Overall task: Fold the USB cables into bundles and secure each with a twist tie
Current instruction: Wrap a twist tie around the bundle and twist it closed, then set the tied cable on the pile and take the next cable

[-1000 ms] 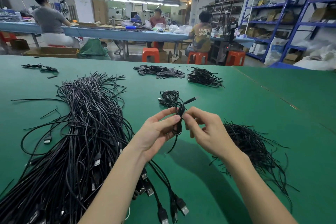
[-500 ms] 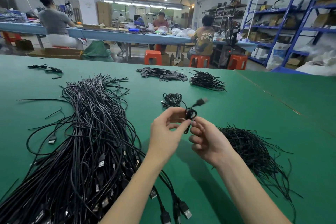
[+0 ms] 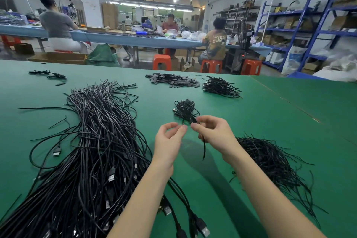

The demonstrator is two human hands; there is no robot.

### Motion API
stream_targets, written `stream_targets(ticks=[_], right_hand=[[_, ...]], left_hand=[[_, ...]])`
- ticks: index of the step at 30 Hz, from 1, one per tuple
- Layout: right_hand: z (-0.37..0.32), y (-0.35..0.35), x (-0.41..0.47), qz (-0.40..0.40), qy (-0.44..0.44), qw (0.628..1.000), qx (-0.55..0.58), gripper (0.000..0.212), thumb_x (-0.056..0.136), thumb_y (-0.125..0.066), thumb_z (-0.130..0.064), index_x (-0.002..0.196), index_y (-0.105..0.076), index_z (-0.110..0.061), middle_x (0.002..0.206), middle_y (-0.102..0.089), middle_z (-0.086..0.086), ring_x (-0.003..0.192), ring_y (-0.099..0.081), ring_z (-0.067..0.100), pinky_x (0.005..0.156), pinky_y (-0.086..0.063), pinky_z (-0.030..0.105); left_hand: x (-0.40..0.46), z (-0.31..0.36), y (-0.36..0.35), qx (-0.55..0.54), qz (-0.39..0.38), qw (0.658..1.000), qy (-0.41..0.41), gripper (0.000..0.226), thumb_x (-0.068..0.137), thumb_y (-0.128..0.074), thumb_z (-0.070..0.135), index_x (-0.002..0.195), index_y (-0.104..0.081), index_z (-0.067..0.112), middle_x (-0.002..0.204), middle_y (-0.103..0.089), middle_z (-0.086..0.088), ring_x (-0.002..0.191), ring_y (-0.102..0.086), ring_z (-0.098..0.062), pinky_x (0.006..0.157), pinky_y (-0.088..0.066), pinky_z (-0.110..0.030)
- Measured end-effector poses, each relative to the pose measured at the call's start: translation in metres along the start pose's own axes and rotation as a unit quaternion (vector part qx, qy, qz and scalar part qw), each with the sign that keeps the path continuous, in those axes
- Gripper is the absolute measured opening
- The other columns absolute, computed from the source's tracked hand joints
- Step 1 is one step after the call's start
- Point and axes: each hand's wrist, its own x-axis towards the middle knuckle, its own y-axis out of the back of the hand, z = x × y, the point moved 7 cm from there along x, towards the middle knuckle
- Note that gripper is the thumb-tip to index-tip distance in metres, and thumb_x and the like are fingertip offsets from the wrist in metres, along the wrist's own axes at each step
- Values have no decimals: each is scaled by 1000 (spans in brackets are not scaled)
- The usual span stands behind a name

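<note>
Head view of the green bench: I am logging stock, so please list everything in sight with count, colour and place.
Loose USB cables: one big heap, black, left of the hands.
Twist ties: one heap, black, right of the hands.
Finished bundles: small pile, black, just beyond the hands.
Dark flat pieces: one pile, far centre.
Short black wires: one pile, far, right of those pieces.
Table: one, green.
Stools: three visible, orange, behind the table.
Shelving: blue racks, right background.
Left hand: fingertips pinched; what they hold is unclear.
Right hand: holds a black strand that hangs below it.
</note>
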Motion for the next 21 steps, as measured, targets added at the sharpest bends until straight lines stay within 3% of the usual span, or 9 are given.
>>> stream_targets(ticks=[3,5,7,10,12,13,17,21], right_hand=[[-6,5,40,48,14,992,-115,19,85,-79,-20,101,-70,-14,78,-66,2,58,-63,12,60,-52,19],[-3,5,66,60,14,983,-175,23,86,-77,-17,103,-63,-11,88,-71,12,76,-70,27,79,-58,36],[3,5,89,71,12,976,-207,18,87,-73,-10,93,-56,-10,95,-72,21,87,-72,36,86,-57,49],[13,5,115,103,6,968,-227,11,88,-72,-10,83,-61,-13,96,-74,17,84,-74,31,85,-58,42],[21,0,129,91,11,956,-280,5,89,-70,-17,94,-68,-16,101,-74,9,93,-68,24,87,-54,32],[26,-4,134,65,8,947,-315,13,89,-68,-21,102,-68,-19,106,-72,6,97,-65,23,88,-51,30],[44,-12,139,-28,-18,920,-391,31,87,-64,-27,118,-63,-25,120,-66,6,96,-59,22,87,-49,29],[37,-5,128,-5,13,913,-408,40,87,-62,-28,126,-57,-22,125,-59,12,109,-60,30,92,-49,35]], left_hand=[[5,-9,9,42,11,998,45,14,93,-69,25,100,-59,17,104,-65,-2,88,-60,-12,83,-52,-31],[4,-12,8,76,0,996,52,13,95,-67,25,100,-60,16,111,-66,-8,87,-59,-13,85,-52,-32],[1,-15,3,101,-27,993,60,14,96,-65,25,103,-61,15,116,-67,-10,88,-59,-14,90,-53,-35],[-2,-19,-4,121,-62,988,78,15,97,-63,27,106,-62,14,118,-68,-11,91,-61,-14,94,-53,-36],[-2,-20,-5,125,-67,987,79,14,97,-62,27,104,-62,15,117,-69,-10,92,-62,-14,93,-53,-35],[-2,-20,-5,127,-68,987,78,13,97,-62,28,104,-63,16,116,-69,-9,93,-63,-14,93,-53,-34],[1,-23,-3,135,-67,986,76,16,98,-61,29,105,-63,15,115,-69,-8,91,-63,-15,91,-53,-33],[3,-25,-2,136,-59,986,76,20,98,-62,28,108,-63,11,114,-67,-9,88,-62,-15,85,-53,-31]])
